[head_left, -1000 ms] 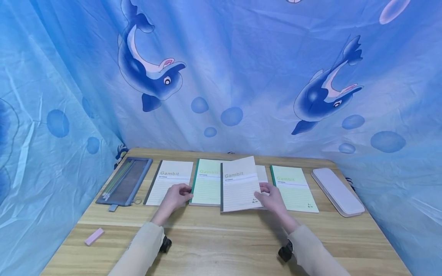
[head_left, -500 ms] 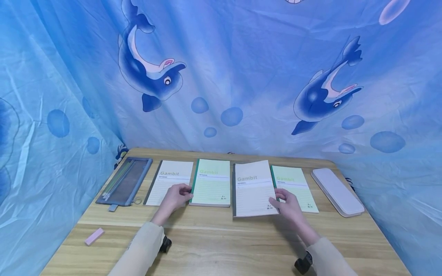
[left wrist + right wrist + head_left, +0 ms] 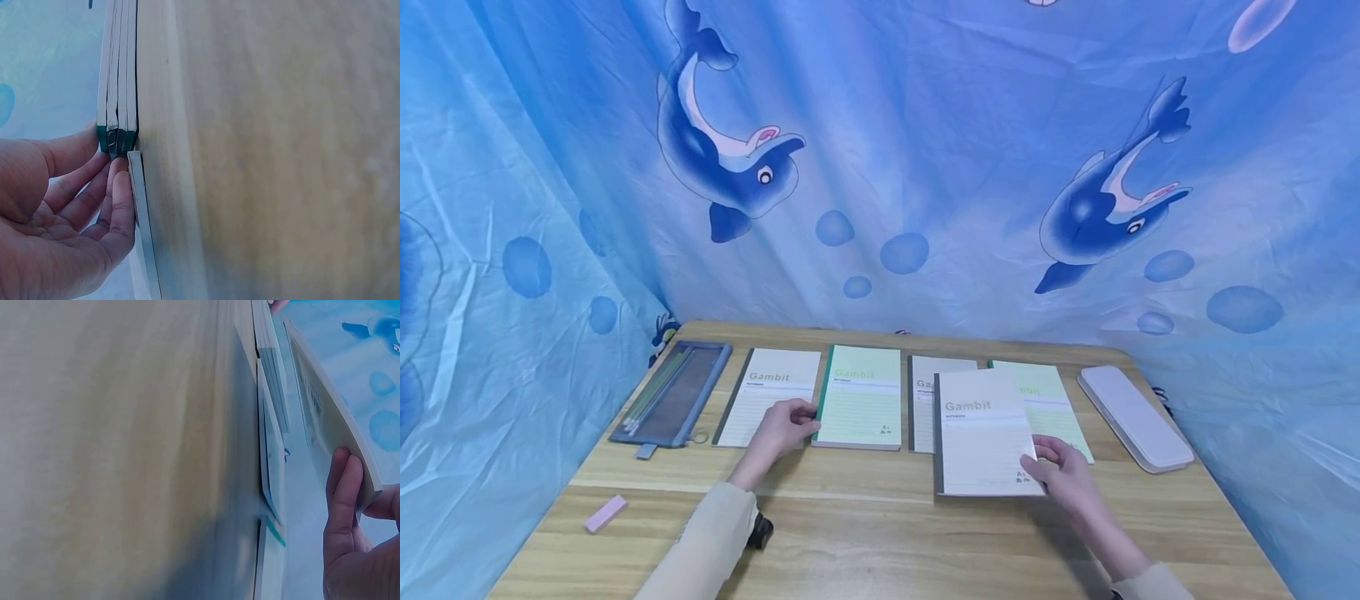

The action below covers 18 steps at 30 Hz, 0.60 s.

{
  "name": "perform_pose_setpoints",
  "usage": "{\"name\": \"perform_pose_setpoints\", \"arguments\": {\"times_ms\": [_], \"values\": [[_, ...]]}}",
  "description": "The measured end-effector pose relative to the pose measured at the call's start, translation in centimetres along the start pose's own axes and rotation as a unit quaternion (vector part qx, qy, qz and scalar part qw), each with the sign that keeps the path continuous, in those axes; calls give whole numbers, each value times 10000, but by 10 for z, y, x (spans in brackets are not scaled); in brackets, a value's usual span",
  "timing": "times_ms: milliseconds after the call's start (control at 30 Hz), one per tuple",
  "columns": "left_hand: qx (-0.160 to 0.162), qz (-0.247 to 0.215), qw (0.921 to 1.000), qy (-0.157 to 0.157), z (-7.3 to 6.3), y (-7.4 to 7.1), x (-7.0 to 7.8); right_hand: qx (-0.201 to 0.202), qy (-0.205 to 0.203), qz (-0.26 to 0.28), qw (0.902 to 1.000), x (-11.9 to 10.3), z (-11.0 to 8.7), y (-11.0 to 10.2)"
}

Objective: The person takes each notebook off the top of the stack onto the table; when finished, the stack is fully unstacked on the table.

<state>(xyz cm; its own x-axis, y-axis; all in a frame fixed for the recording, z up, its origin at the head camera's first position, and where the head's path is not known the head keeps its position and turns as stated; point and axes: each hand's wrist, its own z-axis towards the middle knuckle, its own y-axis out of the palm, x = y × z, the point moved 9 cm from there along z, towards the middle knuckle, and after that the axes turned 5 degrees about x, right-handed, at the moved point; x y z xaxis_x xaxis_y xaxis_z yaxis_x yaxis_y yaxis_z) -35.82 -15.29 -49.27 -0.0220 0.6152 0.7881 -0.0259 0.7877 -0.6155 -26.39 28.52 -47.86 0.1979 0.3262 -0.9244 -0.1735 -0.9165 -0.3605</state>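
My right hand (image 3: 1067, 479) pinches a white notebook (image 3: 985, 442) with a grey spine by its lower right corner, thumb on the cover and fingers beneath. The right wrist view shows this notebook raised off the table and tilted. It overlaps another white notebook (image 3: 921, 429) and a green notebook (image 3: 1052, 396) in the head view. My left hand (image 3: 782, 429) holds the spine edge of a stack of notebooks (image 3: 119, 75), whose top one is green; its thumb is at the upper edge, fingertips low against the spine. Under that hand lies a white notebook (image 3: 778, 371).
On the left of the wooden table (image 3: 850, 542) lies a blue mesh zip pouch (image 3: 677, 392) with pencils inside. A pink eraser (image 3: 605, 514) lies nearer the front left. A pale pencil case (image 3: 1131, 417) is at the right. Blue dolphin-print cloth (image 3: 880, 167) hangs behind.
My right hand has carried the white notebook rightward and toward me, uncovering the green stack and part of the white notebook beside it. My left hand has stayed in place.
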Motion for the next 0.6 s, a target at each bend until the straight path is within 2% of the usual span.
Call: {"name": "perform_pose_setpoints", "arguments": {"times_ms": [333, 600], "values": [[53, -32, 10000, 27, -1, -1, 1, -40, 421, -22, 9991, 25, -14, -26], [14, -95, 10000, 27, -1, 0, 0, -104, 599, -18, 9982, 40, -27, -49]]}}
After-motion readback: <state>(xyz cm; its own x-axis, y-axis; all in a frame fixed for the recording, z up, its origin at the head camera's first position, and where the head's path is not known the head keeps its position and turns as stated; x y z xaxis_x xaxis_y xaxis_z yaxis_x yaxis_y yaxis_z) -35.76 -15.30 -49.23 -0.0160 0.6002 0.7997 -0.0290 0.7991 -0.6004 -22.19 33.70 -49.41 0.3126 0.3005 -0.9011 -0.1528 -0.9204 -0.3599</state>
